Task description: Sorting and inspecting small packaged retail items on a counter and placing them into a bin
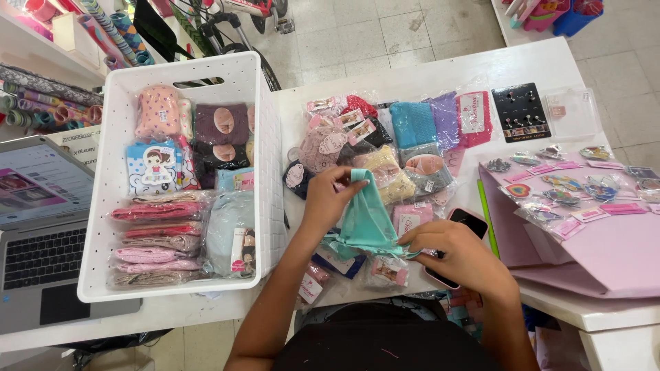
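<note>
Laptop (38, 227) cut off at the left edge; phone (459, 237) half hidden under the right hand (457, 257); packet labels too small to tell.

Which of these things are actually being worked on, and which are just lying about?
In hand:
- folded turquoise cloth garment, pinched at the top by the left hand and at its lower end by the right hand

Lying about:
- white plastic basket of bagged clothing
- grey laptop
- black phone in pink case
- black card of earrings
- pink paper bag
</note>
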